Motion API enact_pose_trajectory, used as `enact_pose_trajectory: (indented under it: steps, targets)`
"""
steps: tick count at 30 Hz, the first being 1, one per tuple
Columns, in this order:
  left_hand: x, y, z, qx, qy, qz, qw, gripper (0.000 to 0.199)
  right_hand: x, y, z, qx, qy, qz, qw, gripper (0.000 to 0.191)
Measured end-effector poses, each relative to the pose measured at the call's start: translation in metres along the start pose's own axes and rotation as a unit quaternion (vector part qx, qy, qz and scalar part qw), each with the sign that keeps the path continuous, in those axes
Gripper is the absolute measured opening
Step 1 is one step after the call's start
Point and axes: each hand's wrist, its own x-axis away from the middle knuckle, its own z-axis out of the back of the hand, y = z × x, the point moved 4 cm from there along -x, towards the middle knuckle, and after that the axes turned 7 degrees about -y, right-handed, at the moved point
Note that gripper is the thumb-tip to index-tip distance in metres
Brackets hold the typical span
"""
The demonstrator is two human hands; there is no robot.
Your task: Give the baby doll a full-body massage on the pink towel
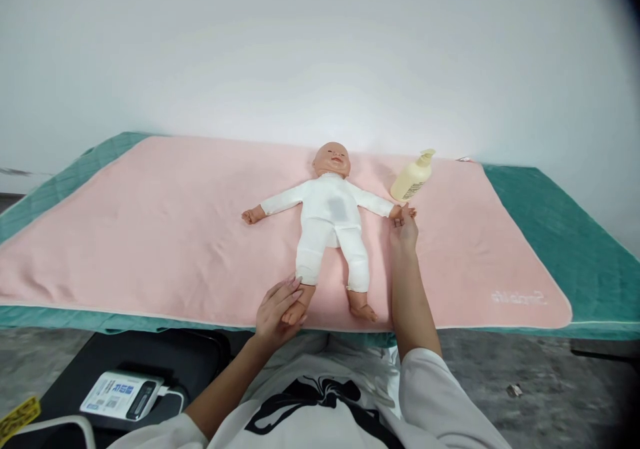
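Note:
A baby doll [331, 202] in a white suit lies on its back on a pink mat [200, 235], arms and legs spread. My left hand [278, 310] is closed around the doll's foot at the left, near the mat's front edge. At the right, my right hand [404, 225] holds the doll's small hand between thumb and fingers. Just behind that hand stands a pale yellow pump bottle [413, 177] with dark lettering.
Green quilted cloth [555, 222] shows beneath the mat at both sides. A white wall rises behind. Below at the left, a white-and-grey device [120, 394] with a cable rests on a black seat [75, 362].

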Motion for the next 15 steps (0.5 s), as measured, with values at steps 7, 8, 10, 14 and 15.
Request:
enact_pose_trajectory:
  steps: [7, 8, 10, 14, 15]
  targets:
    - [-0.023, 0.0, 0.008, -0.014, 0.003, -0.01, 1.0, 0.051, 0.012, -0.013, -0.014, 0.07, -0.082, 0.133, 0.985, 0.042]
    - [-0.028, 0.001, 0.009, -0.01, 0.005, -0.012, 1.0, 0.051, 0.016, -0.015, -0.018, 0.083, -0.093, 0.166, 0.978, 0.043]
    - [-0.038, 0.002, 0.01, -0.001, 0.004, -0.018, 1.0, 0.054, 0.026, -0.019, -0.024, 0.126, -0.107, 0.224, 0.961, 0.045]
    - [-0.059, 0.003, 0.01, 0.018, 0.003, -0.016, 1.0, 0.057, 0.044, -0.022, -0.034, 0.225, -0.144, 0.307, 0.913, 0.046]
    - [-0.064, 0.003, 0.01, 0.025, 0.006, -0.012, 1.0, 0.057, 0.048, -0.022, -0.036, 0.242, -0.161, 0.324, 0.901, 0.045]
